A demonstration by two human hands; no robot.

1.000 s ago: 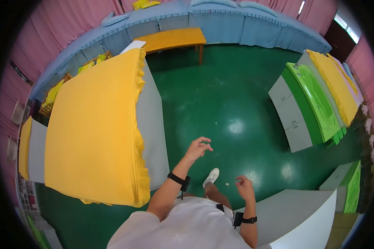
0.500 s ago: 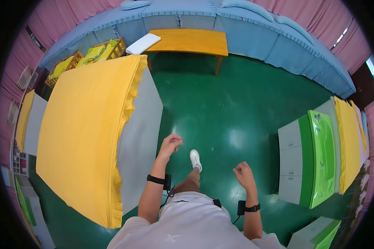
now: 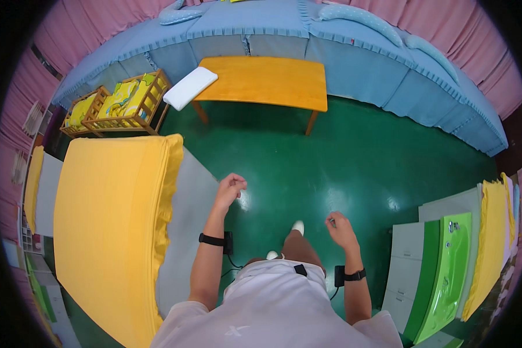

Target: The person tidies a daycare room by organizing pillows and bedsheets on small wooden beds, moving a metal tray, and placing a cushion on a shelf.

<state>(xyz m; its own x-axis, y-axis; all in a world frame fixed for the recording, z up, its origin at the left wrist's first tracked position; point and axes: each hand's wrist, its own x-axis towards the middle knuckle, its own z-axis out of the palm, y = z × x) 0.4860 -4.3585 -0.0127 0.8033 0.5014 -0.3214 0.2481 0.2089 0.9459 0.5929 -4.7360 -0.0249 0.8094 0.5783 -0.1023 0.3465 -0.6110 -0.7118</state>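
My left hand [image 3: 231, 189] is held out over the green floor, beside the grey side of a large yellow-covered block [image 3: 110, 209]. Its fingers are loosely bent and a little apart, with nothing in them. Farther right and slightly nearer, my right hand [image 3: 340, 228] hangs above the floor, its fingers curled in and no object showing. Neither hand touches anything. Ahead stands an orange wooden table [image 3: 267, 81]. A white flat pad or pillow [image 3: 190, 88] lies at its left end, sticking out past the edge.
At the back runs a long row covered in light-blue cloth [image 3: 359, 69]. Small wooden cots [image 3: 124, 119] with yellow bedding stand left of the table. On the right is a toy-like unit with a green sink [image 3: 448, 272], grey doors, and a yellow-covered piece [image 3: 486, 238] behind it.
I have stepped forward, so the table, cots and blue row sit lower and nearer in view. The yellow block and green sink unit have slid toward me. Both hands stay raised and free.
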